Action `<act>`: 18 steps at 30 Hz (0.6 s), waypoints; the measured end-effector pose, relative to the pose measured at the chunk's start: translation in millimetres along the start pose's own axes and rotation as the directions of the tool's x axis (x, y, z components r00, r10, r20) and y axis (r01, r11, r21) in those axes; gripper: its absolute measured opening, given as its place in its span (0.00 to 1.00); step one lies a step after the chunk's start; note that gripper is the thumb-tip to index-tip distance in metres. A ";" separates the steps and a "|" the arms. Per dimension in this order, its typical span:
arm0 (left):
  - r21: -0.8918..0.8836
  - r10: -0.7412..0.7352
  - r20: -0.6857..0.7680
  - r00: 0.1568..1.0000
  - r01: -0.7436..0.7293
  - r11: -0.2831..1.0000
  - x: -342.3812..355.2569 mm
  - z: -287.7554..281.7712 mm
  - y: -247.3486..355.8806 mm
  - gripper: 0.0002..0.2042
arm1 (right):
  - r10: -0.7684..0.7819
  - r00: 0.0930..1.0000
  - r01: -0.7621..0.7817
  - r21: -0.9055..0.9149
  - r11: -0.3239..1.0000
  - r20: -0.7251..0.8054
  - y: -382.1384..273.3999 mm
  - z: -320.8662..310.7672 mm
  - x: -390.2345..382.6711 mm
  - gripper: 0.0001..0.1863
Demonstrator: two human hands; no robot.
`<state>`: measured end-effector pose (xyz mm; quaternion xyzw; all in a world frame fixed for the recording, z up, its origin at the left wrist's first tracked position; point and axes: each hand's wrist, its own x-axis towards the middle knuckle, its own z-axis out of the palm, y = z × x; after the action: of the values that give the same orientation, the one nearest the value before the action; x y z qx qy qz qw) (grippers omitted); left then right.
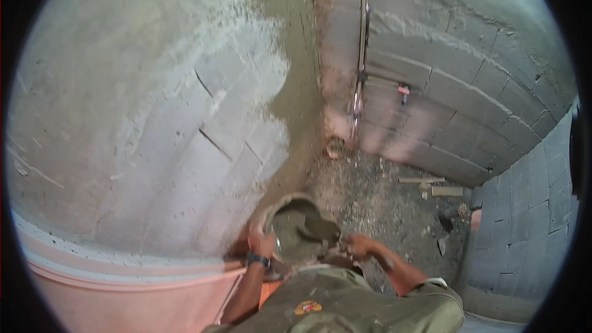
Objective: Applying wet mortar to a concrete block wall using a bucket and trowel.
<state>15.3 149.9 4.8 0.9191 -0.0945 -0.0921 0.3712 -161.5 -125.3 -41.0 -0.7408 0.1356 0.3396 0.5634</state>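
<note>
A round bucket (264, 211) with grey wet mortar (290, 225) in it is close in front of my body. On the left, my left hand (261, 244) grips the bucket's rim; a dark band is round that wrist. My right hand (361, 246) is closed at the bucket's right side, around the handle of a trowel (322, 229). The trowel's blade is dark and coated with mortar, over the mortar inside the bucket. Its handle is mostly hidden by my fingers.
A block wall (216, 129) on the left carries a strip of fresh mortar (299, 74) by the corner. Pipes (361, 43) with a red-marked fitting (404, 90) run along the far wall. Rubble and wood pieces (446, 191) lie on the floor. A pale pink panel (135, 299) stands at lower left.
</note>
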 end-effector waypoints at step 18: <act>-0.525 -0.205 0.170 0.964 0.264 0.809 82.3 81.2 72.6 0.32 | -0.118 0.927 0.371 0.830 0.417 -0.355 -22.6 -57.8 -28.1 0.21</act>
<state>67.6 24.7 -10.0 0.7745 0.0303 -0.2085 0.5964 -148.7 -176.5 2.0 -0.3854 0.2492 0.0394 0.8876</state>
